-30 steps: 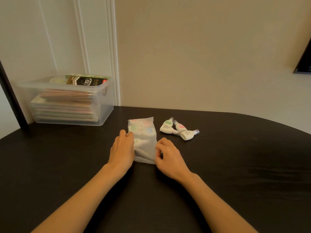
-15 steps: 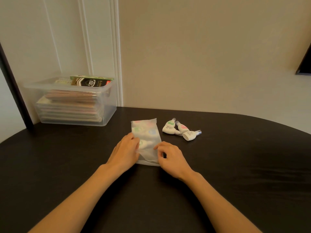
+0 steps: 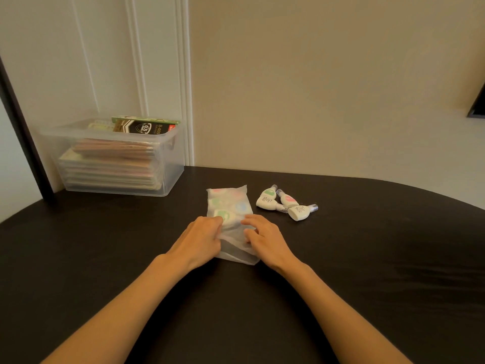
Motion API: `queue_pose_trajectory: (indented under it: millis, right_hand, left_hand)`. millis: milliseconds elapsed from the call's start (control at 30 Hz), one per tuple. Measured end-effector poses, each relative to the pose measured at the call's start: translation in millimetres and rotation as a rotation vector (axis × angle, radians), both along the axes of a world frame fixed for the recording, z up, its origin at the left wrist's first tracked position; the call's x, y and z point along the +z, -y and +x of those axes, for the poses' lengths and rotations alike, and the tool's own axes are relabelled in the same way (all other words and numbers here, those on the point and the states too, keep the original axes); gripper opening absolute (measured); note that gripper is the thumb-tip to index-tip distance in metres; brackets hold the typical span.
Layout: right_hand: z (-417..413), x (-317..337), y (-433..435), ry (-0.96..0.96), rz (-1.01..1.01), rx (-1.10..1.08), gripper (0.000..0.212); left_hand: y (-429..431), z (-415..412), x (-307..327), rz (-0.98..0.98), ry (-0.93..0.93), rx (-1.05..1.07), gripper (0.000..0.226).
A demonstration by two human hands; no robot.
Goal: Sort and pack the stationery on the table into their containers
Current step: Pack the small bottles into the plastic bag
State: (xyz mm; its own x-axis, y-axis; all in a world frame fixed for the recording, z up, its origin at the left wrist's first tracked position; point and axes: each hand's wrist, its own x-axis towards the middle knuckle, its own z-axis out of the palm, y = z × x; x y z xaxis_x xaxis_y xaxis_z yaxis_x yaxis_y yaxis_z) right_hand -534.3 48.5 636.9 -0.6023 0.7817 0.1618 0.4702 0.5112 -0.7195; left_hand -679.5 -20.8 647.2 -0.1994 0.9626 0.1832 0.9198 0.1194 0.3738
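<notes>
Shifted inward since a second ago, off the pouch's side edges and onto its near half: left hand (image 3: 202,240) and right hand (image 3: 266,240).

Left hand: enters from lower left on a bare forearm, back uppermost; fingers curled, tips pinching the film at the pouch's left side.

Right hand: enters from lower right, knuckles raised; index finger laid forward on the film, remaining fingers bent and gripping it.

Pouch (image 3: 231,203): frosted translucent plastic; lies at the centre of the dark desk (image 3: 367,258), long axis pointing away. Near end flat and creased between the hands; far half bulges with small white items showing pink, green and blue patches, blurred through the film.

Loose dispensers, three, white with clear caps: just right of the pouch, apart from it, clustered and touching. Green-labelled dispenser (image 3: 267,199); pink-labelled dispenser (image 3: 288,199); third dispenser (image 3: 300,212), nearest, label not readable.

Clear bin (image 3: 168,179): far left by the wall; holds stacked flat packs, topped by a green-and-black box (image 3: 145,126) marked 0.5 mm.
</notes>
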Motion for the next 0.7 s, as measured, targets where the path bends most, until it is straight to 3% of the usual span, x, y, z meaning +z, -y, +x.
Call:
queue_pose_trajectory:
  millis: [133, 267, 333, 433, 500, 567, 700]
  right_hand:
    - [0.5, -2.4, -5.1, 0.068, 0.115, -0.006, 0.038]
    - [1.5, -3.6, -10.6, 0.048, 0.125, -0.065, 0.035]
    - [1.5, -3.1, -12.5, 0.04, 0.088, -0.026, 0.036]
    - [1.1, -2.3, -12.9, 0.111, 0.054, 0.068, 0.049]
    - [2.2, -5.0, -17.0, 0.28, 0.108, 0.122, 0.053]
    - [3.2, -5.1, -23.8, 0.351, 0.153, 0.121, 0.049]
    - [-1.4, 12.0, -30.7, -0.031, 0.098, -0.116, 0.036]
  left_hand:
    - [-2.2, -5.2, 7.8, -0.046, 0.068, -0.017, 0.012]
    - [-10.3, -2.2, 18.2, 0.111, 0.263, 0.032, 0.052]
    - [-24.8, -0.8, 18.9, 0.185, 0.309, 0.161, 0.048]
    - [-43.0, -6.1, 4.8, -0.051, 0.136, 0.128, 0.045]
    - [-48.0, -9.0, -8.6, -0.211, 0.027, 0.049, 0.051]
    - [-50.3, -11.7, -13.5, -0.217, -0.022, 0.055, 0.048]
    - [-62.9, -21.4, -2.7, -0.021, 0.0, 0.173, 0.039]
